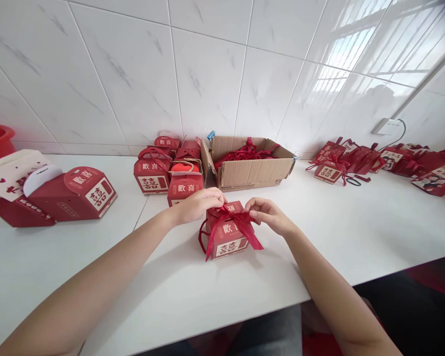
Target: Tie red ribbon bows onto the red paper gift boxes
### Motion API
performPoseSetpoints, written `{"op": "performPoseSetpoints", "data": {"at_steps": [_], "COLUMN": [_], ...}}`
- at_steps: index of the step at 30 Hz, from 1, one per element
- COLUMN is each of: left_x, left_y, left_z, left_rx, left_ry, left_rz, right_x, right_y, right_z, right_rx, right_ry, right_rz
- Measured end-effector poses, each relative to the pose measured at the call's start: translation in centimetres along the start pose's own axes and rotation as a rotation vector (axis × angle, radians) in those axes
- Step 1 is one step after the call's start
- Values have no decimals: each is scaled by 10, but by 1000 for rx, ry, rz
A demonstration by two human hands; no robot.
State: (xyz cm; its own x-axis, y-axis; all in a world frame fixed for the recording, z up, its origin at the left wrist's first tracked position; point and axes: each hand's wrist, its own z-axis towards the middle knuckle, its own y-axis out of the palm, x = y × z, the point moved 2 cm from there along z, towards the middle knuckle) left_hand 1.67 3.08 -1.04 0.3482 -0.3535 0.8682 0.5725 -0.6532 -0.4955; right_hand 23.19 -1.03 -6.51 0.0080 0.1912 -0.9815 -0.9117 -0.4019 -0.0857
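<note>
A small red gift box (230, 247) with gold and white lettering stands upright on the white table before me. Across its top lies a dark red ribbon (254, 237) tied in a bow, its two tails hanging down the front. The fingers of my left hand (202, 201) pinch the bow's left loop at the box's top edge. On the other side, my right hand (269, 215) has thumb and forefinger closed on the right loop. A twisted red cord (201, 240) hangs at the box's left side.
Behind stands an open cardboard carton (250, 173) full of red ribbons (244, 154), a blue binder clip (210, 134) on its corner. More red boxes (152, 170) stand left of it. Two larger boxes (74, 198) lie far left. Scissors (352, 181) and several finished boxes (367, 158) sit at right.
</note>
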Motion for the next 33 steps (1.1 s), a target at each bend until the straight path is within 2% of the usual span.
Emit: {"op": "performPoseSetpoints", "data": {"at_steps": [4, 8, 15, 22, 27, 31, 33], "left_x": [-1, -4, -3, -1, -6, -10, -12], "left_y": [0, 2, 0, 0, 2, 9, 15], "left_z": [1, 2, 1, 1, 1, 2, 3], "left_rx": [13, 61, 68, 86, 122, 193, 215], "left_ry": [8, 50, 67, 10, 53, 59, 34], "left_rz": [31, 114, 192, 143, 185, 196, 198], "right_x": [-3, -2, 2, 3, 4, 3, 4], "right_y": [2, 2, 2, -1, -2, -1, 0], "right_z": [-1, -1, 1, 0, -1, -1, -1], "right_rx": [-5, 39, 107, -76, -212, -195, -165], "right_ry": [28, 18, 16, 92, 76, 137, 120], "right_rz": [1, 21, -3, -120, -13, -35, -42]}}
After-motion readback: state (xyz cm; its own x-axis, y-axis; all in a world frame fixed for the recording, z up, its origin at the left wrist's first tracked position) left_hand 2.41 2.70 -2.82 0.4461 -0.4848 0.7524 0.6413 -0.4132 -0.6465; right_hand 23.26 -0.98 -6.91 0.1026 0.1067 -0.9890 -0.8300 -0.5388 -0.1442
